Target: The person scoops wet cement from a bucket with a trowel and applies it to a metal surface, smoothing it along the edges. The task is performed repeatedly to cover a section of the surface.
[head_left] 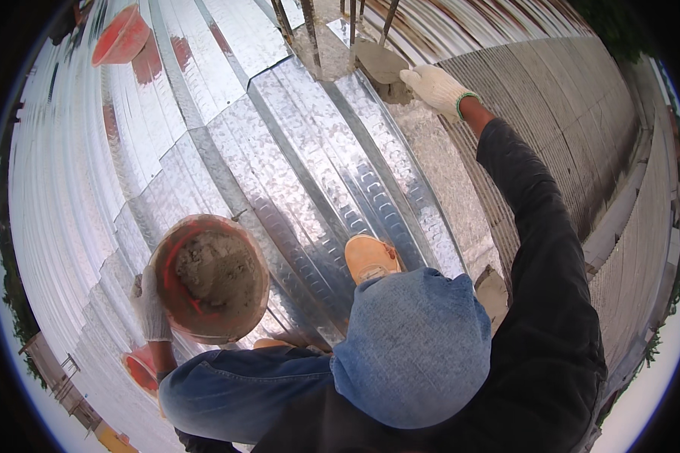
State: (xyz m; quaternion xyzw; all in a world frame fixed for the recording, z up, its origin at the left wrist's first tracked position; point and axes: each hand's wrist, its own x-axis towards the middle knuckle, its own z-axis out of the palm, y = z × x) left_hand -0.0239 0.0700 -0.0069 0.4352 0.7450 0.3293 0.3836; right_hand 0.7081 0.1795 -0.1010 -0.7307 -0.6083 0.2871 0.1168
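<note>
My left hand, in a pale knit glove, grips the rim of a round red bucket partly filled with grey mortar. My gloved right hand reaches toward the top, closed on what appears to be a trowel, its grey, mortar-covered blade over a narrow concrete strip. The blade is beside upright steel rebars, whose bases stand in concrete. The trowel's handle is hidden inside my hand.
Ribbed galvanised sheets extend under my feet and leftward. Another red bucket sits at the upper left, another at the lower left. Corrugated grey roofing lies to the right. My shoe is on the metal deck.
</note>
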